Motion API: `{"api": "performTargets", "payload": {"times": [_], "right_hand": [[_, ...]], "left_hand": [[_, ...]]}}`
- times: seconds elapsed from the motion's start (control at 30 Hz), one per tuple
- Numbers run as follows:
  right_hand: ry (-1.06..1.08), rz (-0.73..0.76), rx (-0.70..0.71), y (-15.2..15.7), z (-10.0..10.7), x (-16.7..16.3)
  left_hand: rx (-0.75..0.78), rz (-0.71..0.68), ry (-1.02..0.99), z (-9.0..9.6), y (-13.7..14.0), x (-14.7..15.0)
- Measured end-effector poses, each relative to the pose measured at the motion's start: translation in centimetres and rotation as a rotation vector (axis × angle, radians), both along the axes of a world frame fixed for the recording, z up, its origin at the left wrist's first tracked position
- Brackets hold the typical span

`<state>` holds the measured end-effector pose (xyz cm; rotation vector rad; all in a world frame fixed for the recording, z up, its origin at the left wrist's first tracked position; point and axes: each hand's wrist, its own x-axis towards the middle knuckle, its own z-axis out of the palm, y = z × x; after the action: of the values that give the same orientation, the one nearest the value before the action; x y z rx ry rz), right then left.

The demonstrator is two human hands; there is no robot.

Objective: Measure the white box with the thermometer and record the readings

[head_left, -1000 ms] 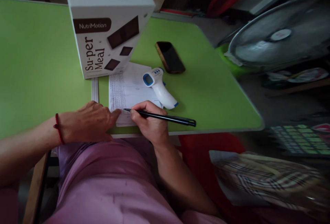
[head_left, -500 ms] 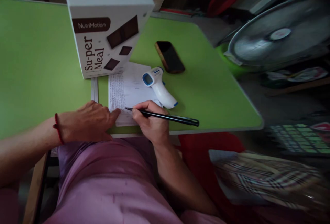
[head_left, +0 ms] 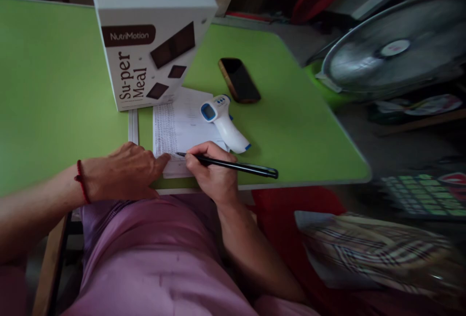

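My right hand (head_left: 214,170) grips a black pen (head_left: 242,165), its tip on the lower part of a sheet of paper (head_left: 192,131). Dense handwriting fills the sheet's left side. My left hand (head_left: 127,170), with a red cord bracelet at the wrist, rests at the table's edge; its index finger is stretched out onto the paper near the pen tip, and the other fingers are partly hidden. On the paper's right side lies a white and blue infrared thermometer (head_left: 227,126). Behind the paper stands a white NutriMotion box (head_left: 153,39).
A phone (head_left: 240,80) lies on the green table (head_left: 291,126) beyond the thermometer. To the right stands a large round fan (head_left: 418,49). A red stool (head_left: 269,214) and a plaid bag (head_left: 364,253) are below the table's right side.
The pen and my right hand have shifted very slightly left. My left hand, the thermometer, the box and the phone have stayed in place.
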<state>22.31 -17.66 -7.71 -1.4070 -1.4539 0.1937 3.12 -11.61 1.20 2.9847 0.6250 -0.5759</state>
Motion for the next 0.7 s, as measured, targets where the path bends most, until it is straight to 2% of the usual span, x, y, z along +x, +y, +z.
{"api": "performTargets", "payload": {"times": [0.2,0.37,0.57,0.7], "right_hand": [[0.010,-0.015,-0.032,-0.03,-0.14,0.10],[0.026,-0.077,0.016,-0.07,-0.35,0.09],[0.018,-0.047,0.064,0.01,-0.50,-0.01],[0.023,-0.054,0.028,0.02,-0.42,-0.03]], "left_hand": [[-0.001,-0.003,-0.015,-0.11,-0.09,0.00],[-0.003,0.014,-0.004,0.01,-0.06,-0.06],[-0.006,0.012,0.001,-0.02,-0.05,0.01],[0.000,0.014,0.009,0.03,-0.10,0.12]]}}
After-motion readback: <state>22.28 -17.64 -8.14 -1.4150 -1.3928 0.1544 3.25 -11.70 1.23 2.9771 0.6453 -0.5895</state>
